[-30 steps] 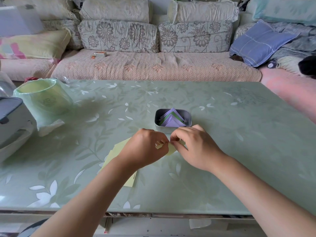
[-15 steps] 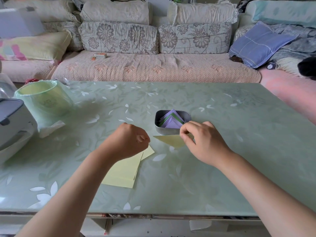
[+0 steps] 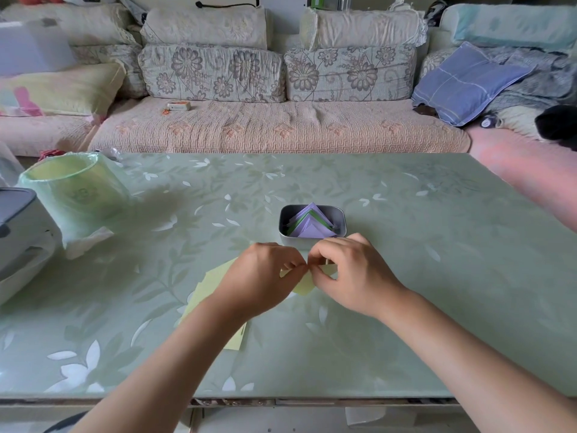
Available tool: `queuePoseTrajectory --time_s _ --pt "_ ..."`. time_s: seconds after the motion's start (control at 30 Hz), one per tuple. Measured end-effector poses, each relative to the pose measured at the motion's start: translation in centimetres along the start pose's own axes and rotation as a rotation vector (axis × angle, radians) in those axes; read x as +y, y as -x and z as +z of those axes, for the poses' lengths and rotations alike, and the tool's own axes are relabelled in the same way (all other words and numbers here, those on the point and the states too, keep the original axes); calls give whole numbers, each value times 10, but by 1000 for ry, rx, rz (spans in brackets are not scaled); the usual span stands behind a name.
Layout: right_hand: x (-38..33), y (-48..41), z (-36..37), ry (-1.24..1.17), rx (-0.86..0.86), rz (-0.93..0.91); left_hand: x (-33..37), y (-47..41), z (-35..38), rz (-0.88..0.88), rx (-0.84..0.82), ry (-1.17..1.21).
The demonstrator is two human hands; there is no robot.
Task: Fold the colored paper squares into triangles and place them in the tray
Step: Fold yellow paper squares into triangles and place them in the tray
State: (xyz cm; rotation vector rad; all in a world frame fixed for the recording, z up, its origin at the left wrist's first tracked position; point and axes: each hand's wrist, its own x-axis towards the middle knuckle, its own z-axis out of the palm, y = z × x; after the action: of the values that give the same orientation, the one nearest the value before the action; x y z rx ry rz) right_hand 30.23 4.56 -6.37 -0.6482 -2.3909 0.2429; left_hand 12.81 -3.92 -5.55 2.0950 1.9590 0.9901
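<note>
Because folding wants a hard, flat base, everything sits on the green counter (image 3: pixel 406 292), with the spare yellow squares (image 3: pixel 215 285) under the left forearm. The metal tray (image 3: pixel 282 223) stands just beyond the hands, close enough for an easy drop, and holds purple and green triangles. The left hand (image 3: pixel 265 276) and right hand (image 3: pixel 352 273) each keep a closed grip, pinching one yellow paper (image 3: pixel 304 287) between them, probably to sharpen its crease. The paper is pale, thin and mostly hidden by fingers.

One camera sits on the person's head. It looks forward and down across the table (image 3: pixel 437 292), close above the left hand (image 3: pixel 262 276) and right hand (image 3: pixel 352 273). The sofa (image 3: pixel 281 129) is farther back.
</note>
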Motion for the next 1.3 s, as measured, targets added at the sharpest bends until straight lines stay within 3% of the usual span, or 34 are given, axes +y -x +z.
queuePoseTrajectory --time_s 0.17,0.5,0.73,0.83,1.0,1.13,1.3 --pt "2 -1 -2 49 -27 51 -2 0 -5 2 -53 -26" --pt "21 1 -12 54 -105 230 -20 -1 -28 -122 -5 -55" --pt "6 -2 -3 -411 -125 489 -3 -2 -14 -280 58 237" --pt "8 -5 -2 -505 -89 528 -1 -3 -14 -320 -48 269" --pt "10 -3 -2 -573 -122 502 5 -2 -10 -408 -248 393" --pt "8 -2 -3 -570 -62 468 7 -4 -8 -525 -201 511" --pt "7 0 -7 -390 -76 321 2 -7 -8 -749 -109 702"
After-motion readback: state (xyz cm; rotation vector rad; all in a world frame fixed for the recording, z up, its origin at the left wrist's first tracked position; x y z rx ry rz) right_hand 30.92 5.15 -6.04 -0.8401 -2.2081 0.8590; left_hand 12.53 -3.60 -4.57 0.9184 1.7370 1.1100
